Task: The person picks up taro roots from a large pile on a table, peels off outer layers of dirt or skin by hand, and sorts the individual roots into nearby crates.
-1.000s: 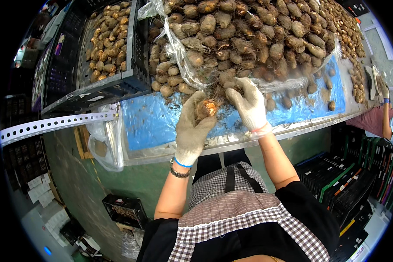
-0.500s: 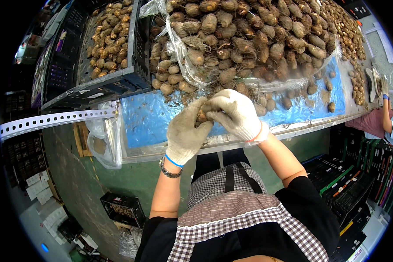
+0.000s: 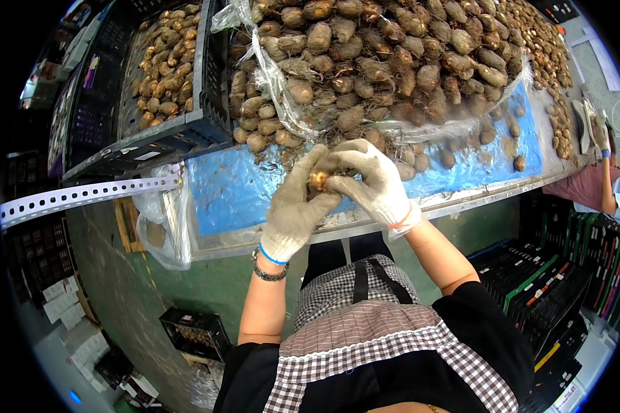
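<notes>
My left hand point(image 3: 296, 203), in a grey knit glove, cups a small brown bulb point(image 3: 317, 180) in front of my chest. My right hand point(image 3: 365, 180), gloved the same way, closes over the bulb from the right, fingertips pinching it. Both hands hover above the near edge of a blue-lined sorting table point(image 3: 234, 189). Just beyond them lies a large heap of brown bulbs point(image 3: 379, 62) with dry roots, partly on clear plastic sheeting.
A dark plastic crate point(image 3: 186, 124) of smaller bulbs stands at the left. A clear plastic bag point(image 3: 162, 227) hangs off the table's left corner. Another person's gloved hand point(image 3: 601, 134) works at the far right. Stacked black crates point(image 3: 565, 275) sit on the floor at the right.
Both hands have drawn back from the heap toward me with the bulb, and my right hand has closed over it.
</notes>
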